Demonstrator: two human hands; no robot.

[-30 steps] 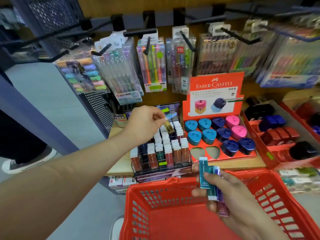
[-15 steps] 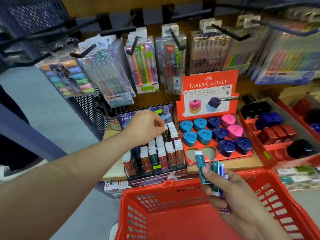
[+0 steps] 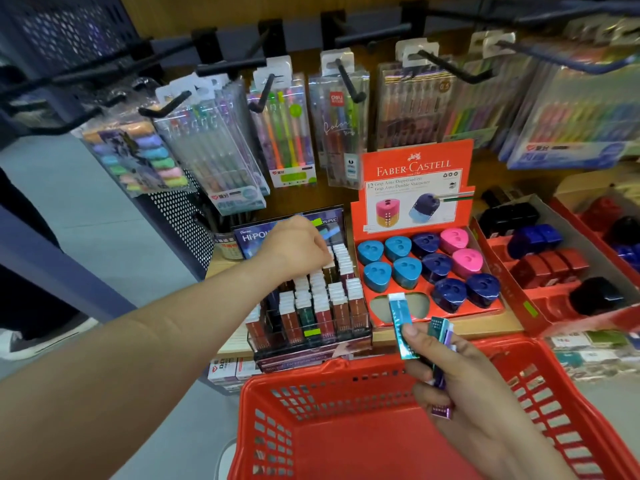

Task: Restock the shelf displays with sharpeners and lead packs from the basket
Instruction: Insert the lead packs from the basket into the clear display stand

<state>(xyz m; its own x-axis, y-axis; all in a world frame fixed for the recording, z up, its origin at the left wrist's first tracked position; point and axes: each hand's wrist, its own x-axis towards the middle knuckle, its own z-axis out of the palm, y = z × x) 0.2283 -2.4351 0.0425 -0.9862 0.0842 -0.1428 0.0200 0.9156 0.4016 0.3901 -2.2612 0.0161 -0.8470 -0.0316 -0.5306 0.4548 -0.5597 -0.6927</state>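
Wood shelf [image 3: 450, 329] in front, pen packs [image 3: 291, 133] hanging on hooks above. Red basket [image 3: 311, 372] low, just under shelf edge. Red sharpener box [image 3: 415, 174] on shelf, with blue, dark blue and pink sharpeners [image 3: 403, 268] in holes. Lead rack [image 3: 311, 306] just left of box, rows of packs standing up. Left hand [image 3: 294, 251] over back of rack, fingers curled down; cannot tell if holding pack. Right hand [image 3: 460, 386] above basket's far rim, gripping few lead packs [image 3: 438, 329], teal pack [image 3: 400, 323] sticking up highest.
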